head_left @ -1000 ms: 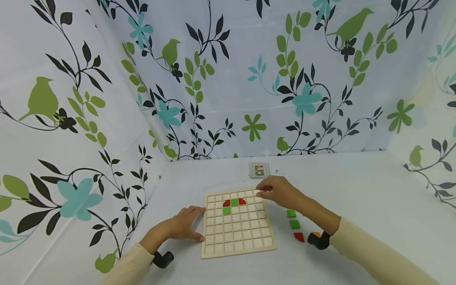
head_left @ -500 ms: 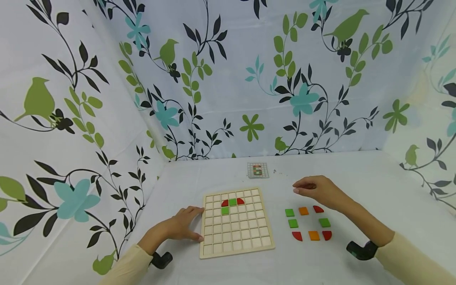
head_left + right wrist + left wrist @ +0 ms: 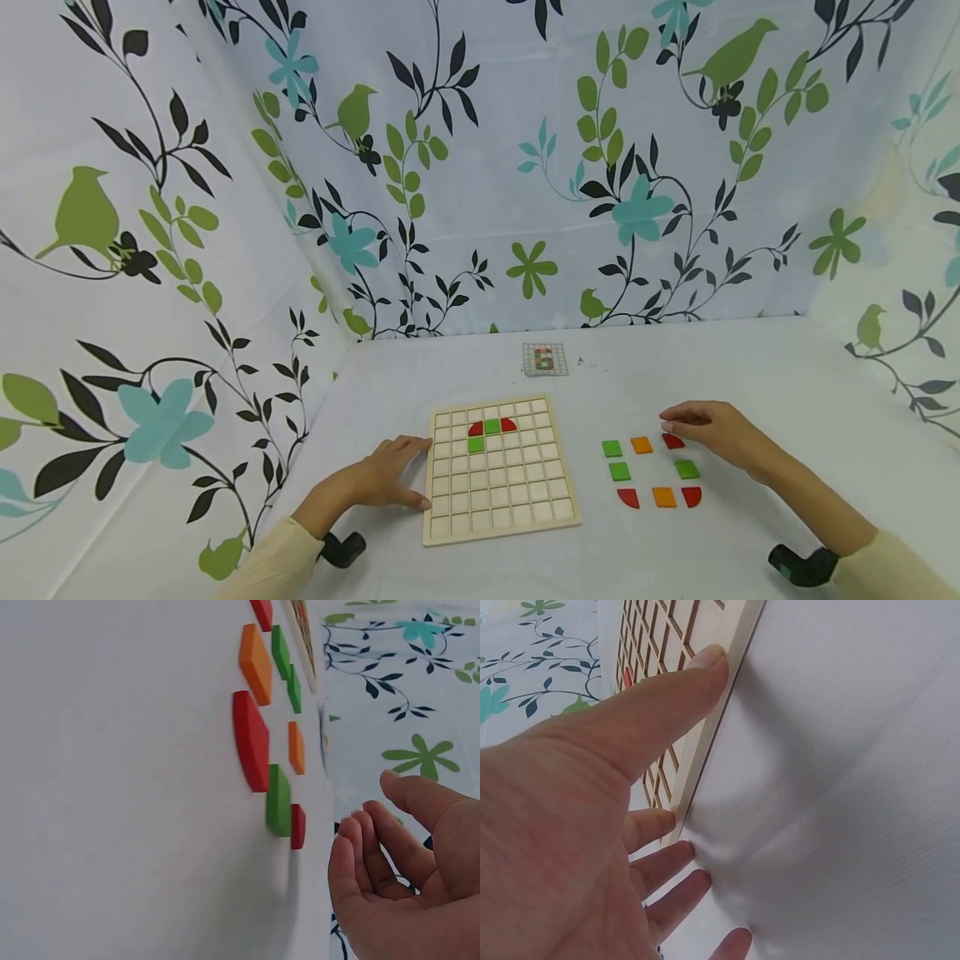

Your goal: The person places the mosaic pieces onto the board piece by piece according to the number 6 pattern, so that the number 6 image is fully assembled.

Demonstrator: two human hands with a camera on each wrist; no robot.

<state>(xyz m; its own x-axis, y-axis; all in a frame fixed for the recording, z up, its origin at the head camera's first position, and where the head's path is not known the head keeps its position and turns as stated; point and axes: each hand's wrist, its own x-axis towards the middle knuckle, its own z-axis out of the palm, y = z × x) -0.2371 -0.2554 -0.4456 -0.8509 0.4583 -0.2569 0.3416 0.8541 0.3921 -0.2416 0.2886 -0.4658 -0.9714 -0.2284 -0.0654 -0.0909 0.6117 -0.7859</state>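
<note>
A pale wooden grid board (image 3: 501,500) lies in front of me. Near its top sit a green square (image 3: 492,426) between two red quarter-round tiles (image 3: 508,425), with another green square (image 3: 476,445) below. My left hand (image 3: 378,477) rests along the board's left edge, its fingers extended; in the left wrist view the thumb (image 3: 697,671) touches the rim. Over the back right of the loose tiles, my right hand (image 3: 716,427) holds nothing, its fingertips right at a red quarter-round tile (image 3: 672,442). Its fingers are loosely bent and the thumb stands apart from them in the right wrist view.
Right of the board lie several loose tiles: green squares (image 3: 619,472), orange squares (image 3: 663,497) and red quarter-rounds (image 3: 692,497). Behind the board lies a small pattern card (image 3: 545,360) with a coloured grid. A patterned curtain (image 3: 465,167) closes off the table's back and sides.
My right hand has left the board's upper right corner, moved right over the loose tiles and come down by the back red one. The left hand has stayed at the board's edge.
</note>
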